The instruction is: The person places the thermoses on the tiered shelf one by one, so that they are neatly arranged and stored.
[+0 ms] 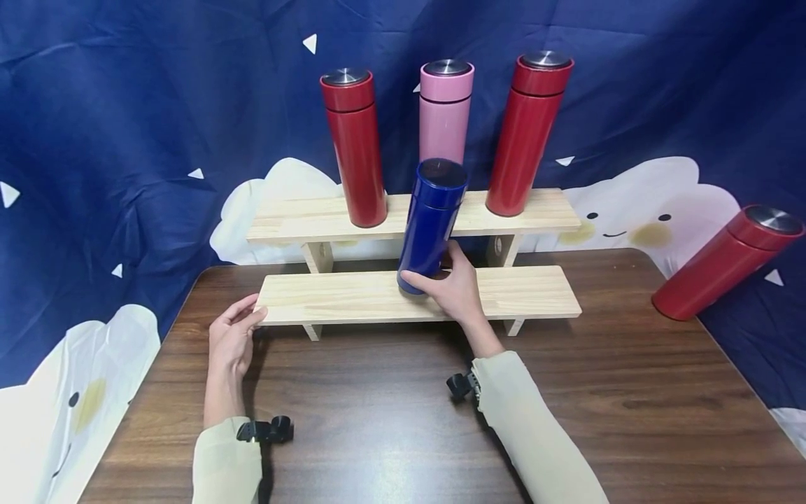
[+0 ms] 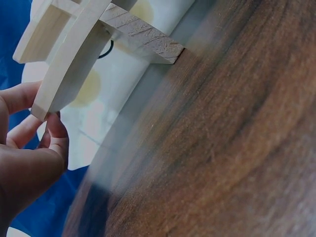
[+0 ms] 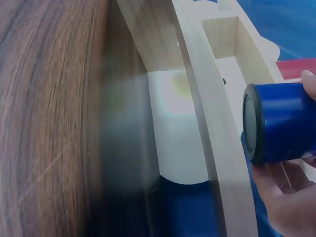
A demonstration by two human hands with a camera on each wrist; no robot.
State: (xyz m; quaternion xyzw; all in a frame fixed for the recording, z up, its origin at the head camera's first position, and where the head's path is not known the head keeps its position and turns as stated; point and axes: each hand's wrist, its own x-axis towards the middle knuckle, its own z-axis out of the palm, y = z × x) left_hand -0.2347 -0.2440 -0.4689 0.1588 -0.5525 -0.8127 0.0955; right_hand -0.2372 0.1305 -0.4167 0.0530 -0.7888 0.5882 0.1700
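A dark blue thermos flask [image 1: 430, 225] is gripped near its base by my right hand [image 1: 455, 287], thumb on the near side. It leans slightly right over the lower board [image 1: 340, 297] of a two-tier wooden stand. In the right wrist view the flask's round base [image 3: 251, 124] shows beside the board's edge. My left hand [image 1: 236, 332] pinches the left end of that lower board; the left wrist view shows fingers on both faces of the board end [image 2: 61, 79]. Behind the blue flask, a pink flask [image 1: 444, 126] has its lower part hidden.
On the upper board [image 1: 296, 217] stand two red flasks, one left [image 1: 355, 154] and one right [image 1: 529, 140]. Another red flask [image 1: 718, 269] stands at the right edge of the brown wooden table [image 1: 378, 406]. A blue curtain [image 1: 157, 105] with white clouds hangs behind.
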